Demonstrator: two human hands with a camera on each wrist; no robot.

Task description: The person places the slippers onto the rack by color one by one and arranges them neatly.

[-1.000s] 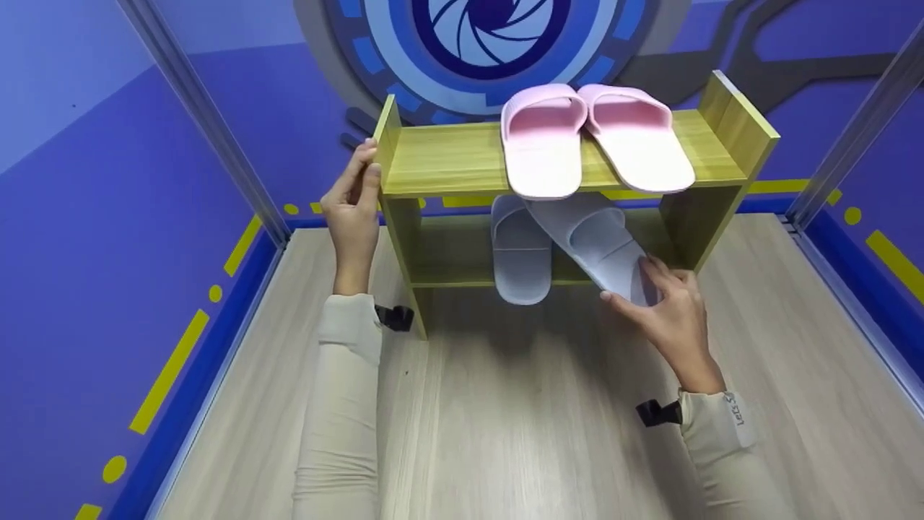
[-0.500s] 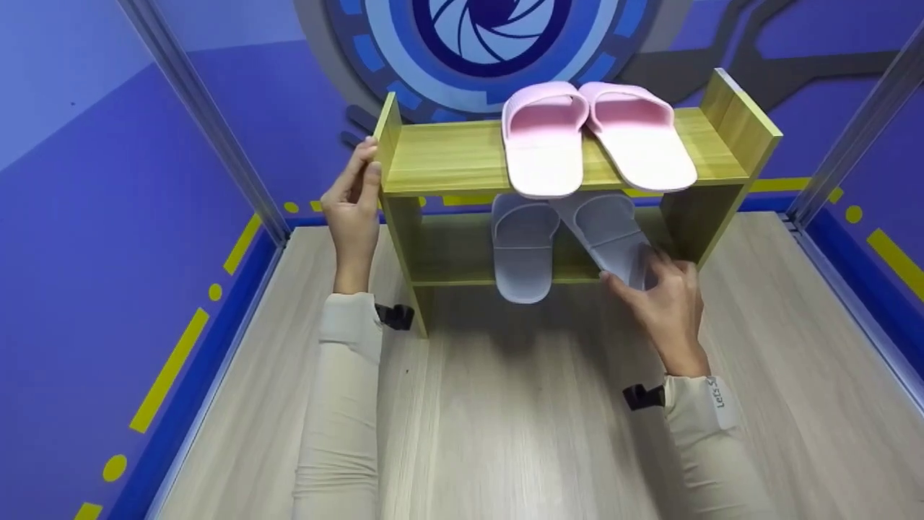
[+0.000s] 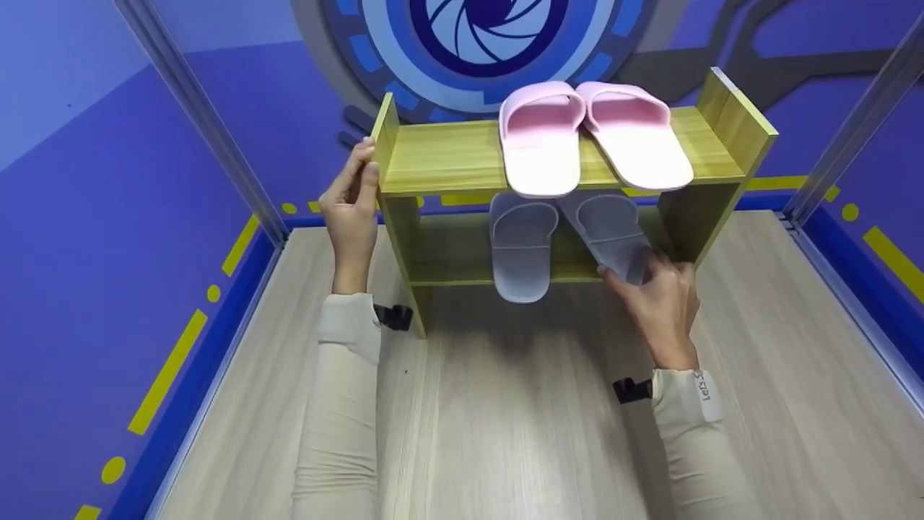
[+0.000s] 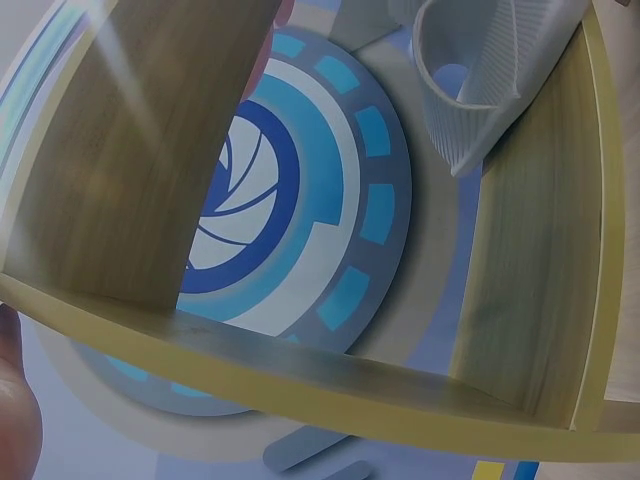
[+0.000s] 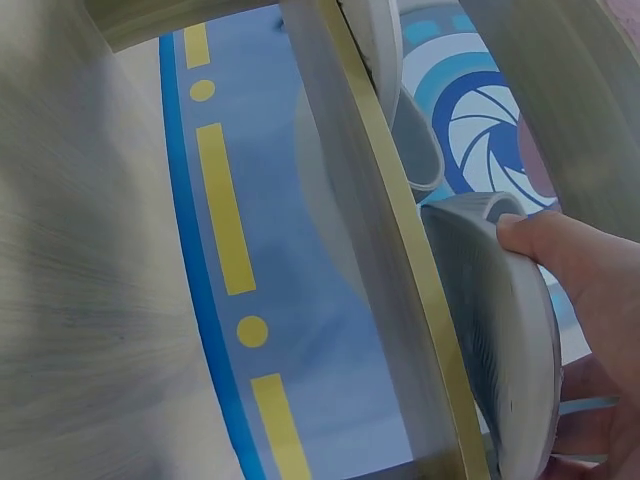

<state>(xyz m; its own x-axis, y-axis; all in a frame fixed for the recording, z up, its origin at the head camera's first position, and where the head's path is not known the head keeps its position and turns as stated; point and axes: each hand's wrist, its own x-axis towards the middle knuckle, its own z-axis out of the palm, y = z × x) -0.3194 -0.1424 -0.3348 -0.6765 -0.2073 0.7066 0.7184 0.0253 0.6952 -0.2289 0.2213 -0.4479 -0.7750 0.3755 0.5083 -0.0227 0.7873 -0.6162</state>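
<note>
A two-tier wooden shoe rack [image 3: 447, 160] stands against the back wall. My left hand [image 3: 350, 217] grips the front of its left side panel, thumb and fingertips at the panel's edge. My right hand [image 3: 660, 307] pinches the heel end of a grey slide slipper [image 3: 612, 231], thumb on one side and fingers on the other. That slipper lies slanted on the lower shelf, its toe hidden under the top board; in the right wrist view its sole [image 5: 515, 350] is tilted against the shelf edge. The matching grey slipper [image 3: 521, 263] sits straight to its left, heel overhanging the shelf.
Two pink slide slippers [image 3: 541, 162] rest on the top shelf, heels overhanging its front edge. Blue printed wall panels with metal corner posts [image 3: 216, 130] enclose the back and sides. The pale wood-grain surface [image 3: 520, 412] extends in front of the rack.
My right hand has pushed the right grey slipper farther back onto the lower shelf and turned it a little straighter. The left hand has stayed on the side panel.
</note>
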